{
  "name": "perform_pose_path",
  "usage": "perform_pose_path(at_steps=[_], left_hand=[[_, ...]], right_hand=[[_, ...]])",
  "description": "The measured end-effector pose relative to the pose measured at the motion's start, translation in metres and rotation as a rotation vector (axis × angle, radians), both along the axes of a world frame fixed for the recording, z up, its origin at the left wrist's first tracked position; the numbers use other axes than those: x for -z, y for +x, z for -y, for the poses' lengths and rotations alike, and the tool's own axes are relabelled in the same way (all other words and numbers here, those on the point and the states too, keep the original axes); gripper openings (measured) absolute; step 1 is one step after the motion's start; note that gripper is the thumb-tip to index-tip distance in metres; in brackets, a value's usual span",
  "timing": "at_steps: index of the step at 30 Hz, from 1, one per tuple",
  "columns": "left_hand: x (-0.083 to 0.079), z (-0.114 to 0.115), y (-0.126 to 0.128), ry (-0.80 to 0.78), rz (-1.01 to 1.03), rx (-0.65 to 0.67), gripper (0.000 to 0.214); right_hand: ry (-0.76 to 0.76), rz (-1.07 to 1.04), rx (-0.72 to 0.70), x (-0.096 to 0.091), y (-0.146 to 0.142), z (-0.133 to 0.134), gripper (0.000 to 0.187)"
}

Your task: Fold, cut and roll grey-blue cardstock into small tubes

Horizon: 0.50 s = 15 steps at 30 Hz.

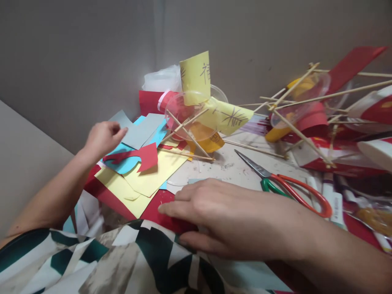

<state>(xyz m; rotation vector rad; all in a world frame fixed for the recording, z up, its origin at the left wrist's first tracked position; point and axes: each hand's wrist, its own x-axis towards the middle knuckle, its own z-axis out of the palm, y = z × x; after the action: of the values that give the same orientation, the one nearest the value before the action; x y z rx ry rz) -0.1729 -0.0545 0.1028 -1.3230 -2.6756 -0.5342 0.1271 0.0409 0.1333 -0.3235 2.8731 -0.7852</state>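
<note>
My left hand (105, 138) hovers at the left edge of a heap of coloured paper, its fingers curled in loosely and nothing visible in them. Just beneath lies a cut red paper scrap (149, 157), on top of blue paper (127, 165) and yellow sheets (143, 179). Grey paper (143, 130) lies beyond the scrap. Close to my body, my right hand (208, 208) is stretched out palm down, fingers extended, over red paper (162, 206). What is under its palm is hidden. Scissors (268, 175) with orange and green handles rest beyond my right hand, blades apart from it.
Behind the heap stands a thin-stick frame (190, 128) with a clear plastic lid and yellow paper flags (196, 77). A second stick structure (301, 106) is at right, near red-and-white cups (375, 106). Markers (327, 185) lie at right. Grey walls (260, 41) enclose the back.
</note>
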Motion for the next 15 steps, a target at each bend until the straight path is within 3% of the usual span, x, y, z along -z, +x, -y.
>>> perform_pose_path(at_steps=[1,2,5,9,12,15], left_hand=[[0.002,0.000,-0.011,-0.134,-0.124,-0.119,0.035],[0.005,0.001,-0.019,-0.170,-0.157,-0.182,0.037],[0.012,-0.001,-0.028,-0.241,-0.178,-0.182,0.041],[0.015,-0.008,-0.016,-0.211,-0.230,-0.159,0.045],[0.014,-0.020,0.000,-0.076,-0.146,0.025,0.042],[0.014,-0.035,0.013,-0.099,0.111,0.301,0.044]], right_hand=[[0.025,0.001,0.035,-0.001,0.003,-0.004,0.013],[0.047,0.012,0.071,-0.001,0.006,-0.008,0.014],[0.127,0.117,0.188,-0.003,0.011,-0.021,0.015],[0.341,0.329,0.382,0.003,0.010,-0.046,0.025],[0.434,0.397,0.560,0.016,0.009,-0.069,0.032],[0.463,0.396,0.751,0.037,0.012,-0.089,0.032]])
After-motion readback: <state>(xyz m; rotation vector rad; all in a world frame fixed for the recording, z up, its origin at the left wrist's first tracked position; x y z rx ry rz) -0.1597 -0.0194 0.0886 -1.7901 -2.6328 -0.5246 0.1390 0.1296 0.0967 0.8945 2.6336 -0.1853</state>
